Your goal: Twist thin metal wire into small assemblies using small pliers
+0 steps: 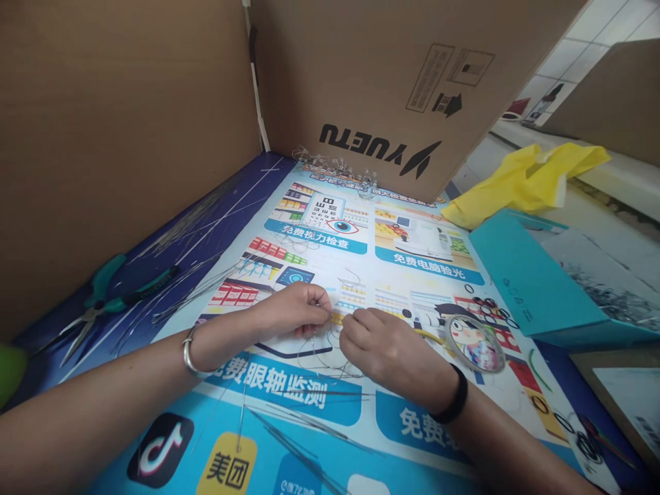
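Note:
Near the middle of the printed poster [330, 265], my left hand [299, 309] is closed, thumb and forefinger pinched on something thin, apparently wire. My right hand [384, 344] is closed just to its right, knuckles up, its fingertips hidden. Fine loops of thin wire [330, 361] hang below and between both hands. Bundles of straight wire [304, 450] lie on the poster in front of my hands. A round clear dish [474, 344] sits to the right of my right hand, with small black rings [489, 306] beside it.
Teal-handled pliers [106, 302] lie open at the left, near more wires [180, 223]. Cardboard walls [124, 82] stand at left and back, with tangled wire pieces [340, 167] at the back one's foot. At right are a teal box [531, 275] holding metal bits and a yellow cloth [531, 179].

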{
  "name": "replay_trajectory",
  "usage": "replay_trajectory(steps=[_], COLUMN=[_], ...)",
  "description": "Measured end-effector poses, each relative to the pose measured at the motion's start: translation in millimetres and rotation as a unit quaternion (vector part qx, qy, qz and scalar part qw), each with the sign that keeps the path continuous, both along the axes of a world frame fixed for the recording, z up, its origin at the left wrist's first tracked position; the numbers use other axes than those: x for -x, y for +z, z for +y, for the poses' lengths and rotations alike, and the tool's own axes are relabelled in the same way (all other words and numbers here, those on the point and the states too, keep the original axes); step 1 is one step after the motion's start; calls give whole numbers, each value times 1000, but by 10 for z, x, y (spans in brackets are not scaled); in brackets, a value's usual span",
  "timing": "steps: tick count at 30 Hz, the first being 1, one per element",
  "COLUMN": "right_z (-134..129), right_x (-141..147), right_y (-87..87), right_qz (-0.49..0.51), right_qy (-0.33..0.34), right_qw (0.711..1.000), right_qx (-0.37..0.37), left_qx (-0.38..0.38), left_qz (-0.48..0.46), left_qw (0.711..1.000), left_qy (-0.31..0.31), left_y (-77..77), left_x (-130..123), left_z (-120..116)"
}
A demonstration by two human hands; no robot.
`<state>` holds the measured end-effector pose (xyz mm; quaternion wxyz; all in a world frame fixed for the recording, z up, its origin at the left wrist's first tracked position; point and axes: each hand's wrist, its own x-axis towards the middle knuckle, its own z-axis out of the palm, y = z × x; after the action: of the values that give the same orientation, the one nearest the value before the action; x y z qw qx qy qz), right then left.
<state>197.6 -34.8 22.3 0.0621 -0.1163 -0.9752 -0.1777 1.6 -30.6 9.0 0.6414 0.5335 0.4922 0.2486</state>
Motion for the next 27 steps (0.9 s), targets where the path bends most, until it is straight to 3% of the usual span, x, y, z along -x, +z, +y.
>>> replay_trajectory(steps=[13, 27], right_z=[24, 75], right_x=[60, 16], right_y=[48, -17], right_qz=[-37, 6], right_qy=[8, 4], right_qw=[998, 996], right_qx=[43, 92], left_qx=[-8, -11], left_qz=[15, 7], left_qw=[1000, 998], left_qy=[-9, -55], left_y=[-12, -49], left_x=[15, 82], left_z=[18, 37])
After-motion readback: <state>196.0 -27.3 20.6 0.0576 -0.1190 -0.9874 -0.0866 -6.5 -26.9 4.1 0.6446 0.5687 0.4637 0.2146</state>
